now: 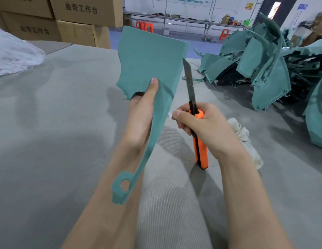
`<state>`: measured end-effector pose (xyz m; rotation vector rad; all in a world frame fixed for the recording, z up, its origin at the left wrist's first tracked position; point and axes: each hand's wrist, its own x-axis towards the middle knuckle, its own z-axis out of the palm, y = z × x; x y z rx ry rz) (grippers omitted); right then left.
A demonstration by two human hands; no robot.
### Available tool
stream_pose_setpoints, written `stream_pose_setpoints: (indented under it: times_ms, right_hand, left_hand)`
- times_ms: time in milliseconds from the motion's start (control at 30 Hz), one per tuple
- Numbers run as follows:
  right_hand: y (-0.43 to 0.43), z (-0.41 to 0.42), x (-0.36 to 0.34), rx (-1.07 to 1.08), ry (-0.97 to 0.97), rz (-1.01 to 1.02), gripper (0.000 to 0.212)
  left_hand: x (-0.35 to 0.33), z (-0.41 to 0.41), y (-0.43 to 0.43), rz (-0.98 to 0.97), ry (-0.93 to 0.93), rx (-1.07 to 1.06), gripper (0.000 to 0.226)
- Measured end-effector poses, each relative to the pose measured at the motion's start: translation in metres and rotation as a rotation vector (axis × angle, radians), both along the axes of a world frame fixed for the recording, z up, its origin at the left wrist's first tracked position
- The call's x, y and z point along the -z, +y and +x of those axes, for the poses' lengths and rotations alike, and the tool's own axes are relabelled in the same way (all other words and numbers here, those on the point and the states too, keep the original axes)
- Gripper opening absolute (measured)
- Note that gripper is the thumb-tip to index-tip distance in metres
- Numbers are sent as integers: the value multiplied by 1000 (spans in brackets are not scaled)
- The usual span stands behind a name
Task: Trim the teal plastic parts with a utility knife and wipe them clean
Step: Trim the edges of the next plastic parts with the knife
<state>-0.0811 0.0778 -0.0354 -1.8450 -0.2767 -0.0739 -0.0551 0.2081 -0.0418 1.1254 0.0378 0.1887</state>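
My left hand [144, 112] pinches the teal part [149, 60] upright at centre, thumb on its face. My right hand [201, 123] wraps the orange knife [201, 155], blade pointing to twelve o'clock beside the part's three o'clock edge. Best to shave lightly, away from my thumb (the cloth [244, 133] waits at four o'clock).

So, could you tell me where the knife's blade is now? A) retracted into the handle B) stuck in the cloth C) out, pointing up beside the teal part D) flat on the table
C: the right hand grips the knife, blade out and upward, beside the teal part that the left hand holds.
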Motion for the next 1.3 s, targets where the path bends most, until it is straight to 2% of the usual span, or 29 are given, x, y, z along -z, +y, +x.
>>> stream_pose_setpoints:
  times_ms: [67, 167, 267, 333, 400, 467, 533, 567, 600, 667, 733, 800, 867, 933, 1000, 1033, 1100, 1200, 1300]
  right_hand:
    - [3, -2, 1, -45, -12, -34, 21]
    - [8, -4, 2, -85, -27, -93, 24]
    - [6, 3, 4, 100, -86, -103, 18]
    - [0, 9, 6, 310, -150, -33, 19]
    - [-8, 11, 5, 470, -198, 165, 20]
    - [-16, 12, 4, 528, -206, 348, 17]
    - [-23, 14, 4, 535, -174, 363, 12]
    - [-25, 15, 5, 533, -146, 341, 10]
    - [-26, 17, 7, 529, -123, 317, 10]
    - [-26, 20, 9, 518, -91, 304, 7]
    - [-23, 21, 10, 525, -87, 308, 5]
    - [-20, 21, 11, 535, -85, 343, 11]
    - [-19, 21, 10, 533, -72, 404, 15]
    - [-18, 20, 10, 545, -77, 419, 16]
    - [-16, 19, 10, 552, -104, 369, 12]
    - [-14, 19, 9, 539, -112, 336, 11]
    - [-9, 17, 9, 462, -124, 259, 11]
    - [-2, 14, 11, 347, -155, 181, 9]
    - [-2, 15, 12, 411, -166, 151, 25]
  left_hand:
    - [0, -1, -1, -77, -45, 23, 19]
    - [-2, -1, -1, -109, -66, 14, 28]
    - [0, 1, 0, -51, -42, 18, 15]
    - [1, 1, 3, -3, 6, 71, 12]
    - [4, 4, 7, 79, 10, 167, 7]
    - [9, 7, 10, 237, 2, 266, 8]
    - [11, 7, 11, 396, 34, 326, 10]
    - [12, 7, 11, 412, 64, 347, 14]
    - [11, 8, 13, 339, 97, 376, 17]
    - [7, 6, 18, 10, 116, 478, 26]
    - [6, 6, 23, -281, 11, 607, 47]
    - [7, 4, 20, -461, -90, 728, 65]
    - [10, 4, 14, -452, -165, 829, 71]
    - [14, 3, 7, -297, -202, 886, 72]
    - [16, 2, -7, -120, -166, 803, 63]
    - [17, 2, -16, -97, -137, 701, 50]
    - [19, 4, -31, -231, -64, 478, 22]
    - [21, 12, -32, -556, 102, 255, 16]
    - [22, 15, -19, -694, 156, 195, 6]
